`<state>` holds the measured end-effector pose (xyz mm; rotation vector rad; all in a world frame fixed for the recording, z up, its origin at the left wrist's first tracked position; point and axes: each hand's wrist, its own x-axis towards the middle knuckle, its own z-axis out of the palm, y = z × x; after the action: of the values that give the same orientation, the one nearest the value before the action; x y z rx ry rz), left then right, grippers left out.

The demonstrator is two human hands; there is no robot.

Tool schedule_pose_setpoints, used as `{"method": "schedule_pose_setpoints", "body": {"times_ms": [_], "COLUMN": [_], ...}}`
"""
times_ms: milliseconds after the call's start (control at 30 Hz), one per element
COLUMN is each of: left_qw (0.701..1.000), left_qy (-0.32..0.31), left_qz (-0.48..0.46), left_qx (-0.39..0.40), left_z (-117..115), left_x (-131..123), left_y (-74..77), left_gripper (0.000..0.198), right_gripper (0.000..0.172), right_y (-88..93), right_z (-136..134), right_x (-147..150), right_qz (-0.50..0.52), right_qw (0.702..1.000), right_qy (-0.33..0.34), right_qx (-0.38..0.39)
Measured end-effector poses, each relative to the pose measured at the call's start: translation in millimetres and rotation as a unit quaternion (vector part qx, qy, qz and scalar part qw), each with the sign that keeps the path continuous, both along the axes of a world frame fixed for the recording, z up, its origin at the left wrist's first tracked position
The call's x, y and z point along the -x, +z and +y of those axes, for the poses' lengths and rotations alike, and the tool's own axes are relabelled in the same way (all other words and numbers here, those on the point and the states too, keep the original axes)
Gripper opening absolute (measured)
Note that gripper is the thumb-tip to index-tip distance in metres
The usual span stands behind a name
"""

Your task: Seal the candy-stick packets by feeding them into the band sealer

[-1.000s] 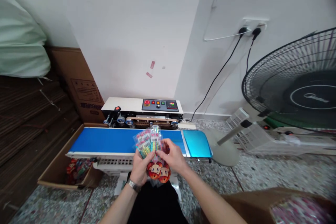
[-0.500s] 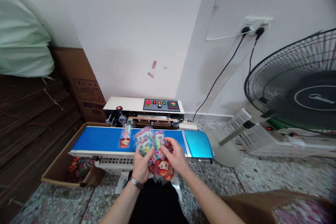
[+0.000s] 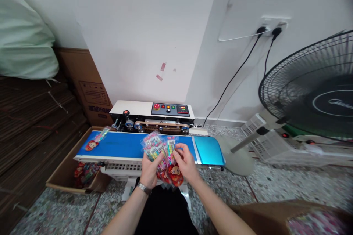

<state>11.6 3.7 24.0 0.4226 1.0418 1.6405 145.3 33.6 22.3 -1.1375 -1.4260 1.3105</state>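
My left hand (image 3: 150, 169) is closed round a fanned stack of small clear plastic packets (image 3: 156, 149) with barcodes and red-haired cartoon figures. Between the thumb and fingers of my right hand (image 3: 185, 161) is one packet (image 3: 171, 150), at the right side of the stack; its cartoon head hangs below. Both hands are over the front edge of a blue conveyor belt (image 3: 121, 145), which belongs to a band sealing machine (image 3: 132, 107). Another packet (image 3: 95, 141) lies tilted at the belt's left end.
Below the belt's left end stands a cardboard box (image 3: 63, 180) holding several packets. A fan (image 3: 309, 95) and a white crate (image 3: 270, 148) are at right. An open carton (image 3: 256, 216) sits at lower right. Flattened cardboard (image 3: 33, 117) is stacked at left.
The loose packet has travelled left along the belt to its end and turned at an angle. My right hand has shifted slightly right with its packet, which now stands further out from the stack.
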Motion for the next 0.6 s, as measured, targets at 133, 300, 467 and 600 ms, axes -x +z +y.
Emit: {"method": "schedule_pose_setpoints", "body": {"times_ms": [133, 300, 467, 600], "left_qw": [0.999, 0.998, 0.997, 0.996], "left_qy": [0.008, 0.04, 0.056, 0.062], "left_qz": [0.029, 0.042, 0.027, 0.025], "left_qx": [0.013, 0.033, 0.05, 0.066], "left_z": [0, 1, 0, -3], "left_x": [0, 1, 11, 24], "left_y": [1.0, 0.3, -3.2, -9.3], "left_gripper": [0.047, 0.047, 0.048, 0.05], "right_gripper": [0.018, 0.017, 0.022, 0.025], "right_y": [-6.7, -6.1, -13.1, -36.6], "right_z": [-1, -6, 15, 54], "right_x": [0, 7, -8, -52], "right_qz": [-0.023, 0.028, 0.051, -0.039], "right_qw": [1.0, 0.999, 0.991, 0.976], "right_qy": [-0.002, -0.023, -0.121, -0.212], "right_qx": [-0.019, -0.024, -0.037, -0.016]}}
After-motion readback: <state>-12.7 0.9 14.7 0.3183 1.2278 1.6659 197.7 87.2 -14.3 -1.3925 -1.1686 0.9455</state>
